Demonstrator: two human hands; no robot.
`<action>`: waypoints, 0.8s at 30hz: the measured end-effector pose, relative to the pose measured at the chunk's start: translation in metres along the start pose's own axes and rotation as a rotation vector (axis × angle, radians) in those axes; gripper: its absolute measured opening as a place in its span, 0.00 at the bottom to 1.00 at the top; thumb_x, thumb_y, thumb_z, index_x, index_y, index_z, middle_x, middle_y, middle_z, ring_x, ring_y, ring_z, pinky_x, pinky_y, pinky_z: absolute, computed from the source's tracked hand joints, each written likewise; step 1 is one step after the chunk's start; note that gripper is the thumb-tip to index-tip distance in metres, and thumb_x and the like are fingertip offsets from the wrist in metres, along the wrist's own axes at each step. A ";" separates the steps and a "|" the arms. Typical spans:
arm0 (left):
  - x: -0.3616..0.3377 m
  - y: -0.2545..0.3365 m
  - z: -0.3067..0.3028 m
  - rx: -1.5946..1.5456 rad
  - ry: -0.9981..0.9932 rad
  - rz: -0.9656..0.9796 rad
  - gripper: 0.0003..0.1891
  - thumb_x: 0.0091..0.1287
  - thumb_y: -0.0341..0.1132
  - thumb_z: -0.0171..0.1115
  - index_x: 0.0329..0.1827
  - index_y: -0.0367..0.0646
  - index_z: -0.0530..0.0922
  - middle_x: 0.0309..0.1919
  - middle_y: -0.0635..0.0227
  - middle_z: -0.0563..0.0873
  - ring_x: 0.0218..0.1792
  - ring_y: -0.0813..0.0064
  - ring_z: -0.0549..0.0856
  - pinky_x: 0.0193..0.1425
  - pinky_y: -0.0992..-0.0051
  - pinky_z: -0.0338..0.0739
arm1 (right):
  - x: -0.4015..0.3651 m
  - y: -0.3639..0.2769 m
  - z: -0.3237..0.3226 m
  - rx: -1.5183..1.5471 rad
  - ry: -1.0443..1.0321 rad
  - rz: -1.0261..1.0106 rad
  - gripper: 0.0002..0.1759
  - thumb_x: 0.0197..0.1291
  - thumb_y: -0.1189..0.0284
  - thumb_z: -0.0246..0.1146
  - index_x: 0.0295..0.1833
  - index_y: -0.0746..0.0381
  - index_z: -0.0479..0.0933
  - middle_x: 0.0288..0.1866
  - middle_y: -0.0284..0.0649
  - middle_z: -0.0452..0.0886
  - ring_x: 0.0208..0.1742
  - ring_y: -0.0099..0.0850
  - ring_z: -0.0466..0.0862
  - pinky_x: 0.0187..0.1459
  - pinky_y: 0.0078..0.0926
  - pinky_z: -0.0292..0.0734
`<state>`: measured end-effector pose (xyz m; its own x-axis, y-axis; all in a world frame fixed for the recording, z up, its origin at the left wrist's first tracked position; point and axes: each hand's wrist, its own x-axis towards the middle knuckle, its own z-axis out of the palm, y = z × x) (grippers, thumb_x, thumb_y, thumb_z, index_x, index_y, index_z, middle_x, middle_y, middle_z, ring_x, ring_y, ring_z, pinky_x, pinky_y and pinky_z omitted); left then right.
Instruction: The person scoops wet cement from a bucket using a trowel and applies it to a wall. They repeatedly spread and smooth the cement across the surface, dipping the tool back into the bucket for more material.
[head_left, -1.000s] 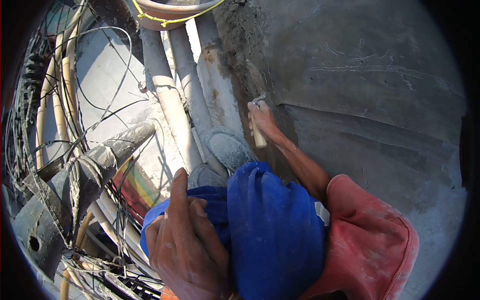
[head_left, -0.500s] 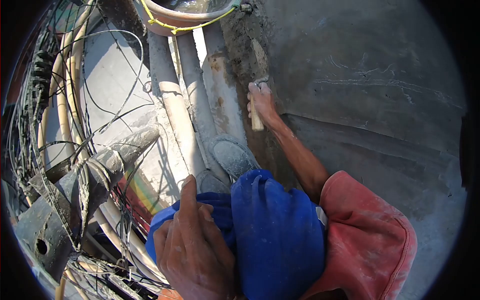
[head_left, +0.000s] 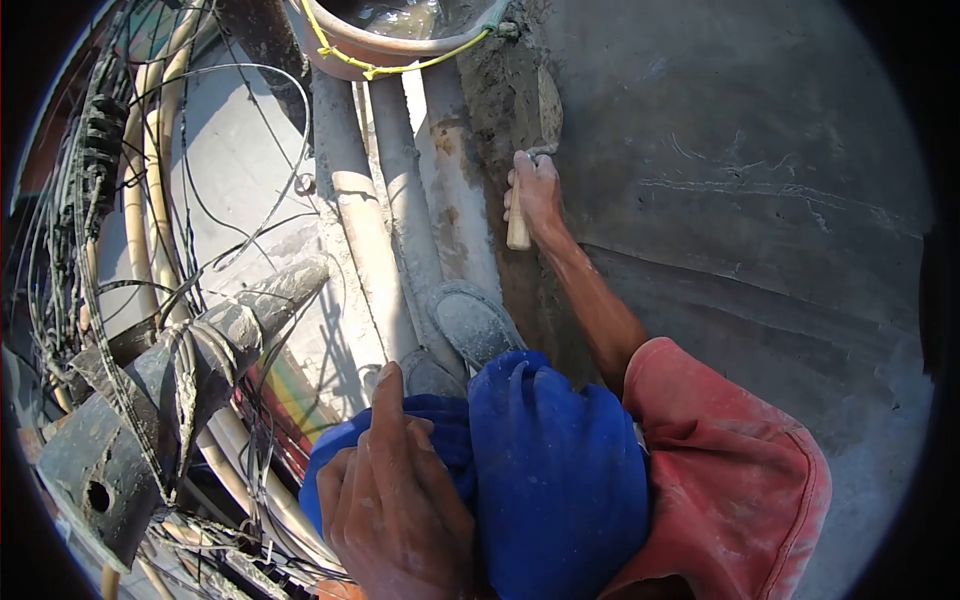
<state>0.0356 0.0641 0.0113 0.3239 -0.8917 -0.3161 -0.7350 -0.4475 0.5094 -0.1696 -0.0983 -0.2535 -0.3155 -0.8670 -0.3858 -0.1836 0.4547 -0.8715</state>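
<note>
My right hand [head_left: 538, 190] is wrapped round the wooden handle of a trowel [head_left: 549, 105]. The trowel's metal blade points away from me and lies along the wet mortar strip [head_left: 505, 120] at the base of the grey plastered wall [head_left: 740, 90]. Close to my body, my left hand [head_left: 400, 490] is by my knee in blue cloth [head_left: 560, 470]. Its index finger is stretched out and the other fingers are partly bent, with nothing seen in them. The palm is hidden.
A bucket [head_left: 360, 50] with a yellow cord and watery contents stands at the top. Pipes [head_left: 365, 250] run beneath it towards my shoes [head_left: 470, 320]. Tangled black cables [head_left: 90, 170], bamboo poles [head_left: 150, 190] and a mortar-crusted dark tube [head_left: 150, 400] crowd the left side.
The trowel blade now shows more fully, turned slightly upright along the mortar strip. My right hand has shifted a little farther away. The whole view has moved slightly; my left hand keeps its pose.
</note>
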 end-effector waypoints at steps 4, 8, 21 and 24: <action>0.003 -0.009 0.002 -0.018 -0.012 0.084 0.17 0.67 0.27 0.49 0.58 0.39 0.76 0.25 0.64 0.83 0.30 0.67 0.79 0.39 0.67 0.71 | 0.025 0.024 0.008 0.048 -0.155 0.145 0.14 0.67 0.59 0.55 0.41 0.59 0.63 0.28 0.36 0.70 0.16 0.26 0.72 0.14 0.28 0.71; 0.001 0.001 -0.001 0.048 -0.034 0.018 0.17 0.66 0.27 0.50 0.57 0.39 0.76 0.24 0.64 0.82 0.30 0.67 0.79 0.39 0.67 0.71 | 0.069 0.053 0.017 0.011 -0.137 0.212 0.14 0.67 0.60 0.55 0.43 0.59 0.64 0.27 0.36 0.70 0.15 0.27 0.72 0.13 0.28 0.71; 0.003 -0.010 0.000 -0.019 -0.012 0.130 0.18 0.65 0.26 0.51 0.58 0.39 0.76 0.24 0.64 0.82 0.28 0.67 0.80 0.39 0.68 0.72 | 0.071 0.022 0.032 0.045 -0.159 0.077 0.14 0.65 0.63 0.55 0.39 0.64 0.66 0.23 0.38 0.71 0.13 0.30 0.73 0.12 0.32 0.71; 0.006 -0.012 -0.003 -0.003 -0.012 0.190 0.19 0.62 0.24 0.56 0.58 0.35 0.75 0.23 0.66 0.80 0.26 0.70 0.81 0.39 0.69 0.72 | 0.093 0.015 0.033 0.053 -0.092 0.074 0.13 0.65 0.64 0.55 0.38 0.64 0.66 0.23 0.38 0.71 0.13 0.30 0.73 0.12 0.32 0.72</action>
<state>0.0482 0.0642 0.0053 0.1720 -0.9594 -0.2236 -0.7803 -0.2712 0.5635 -0.1712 -0.1787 -0.3120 -0.2393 -0.8477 -0.4735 -0.1125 0.5086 -0.8536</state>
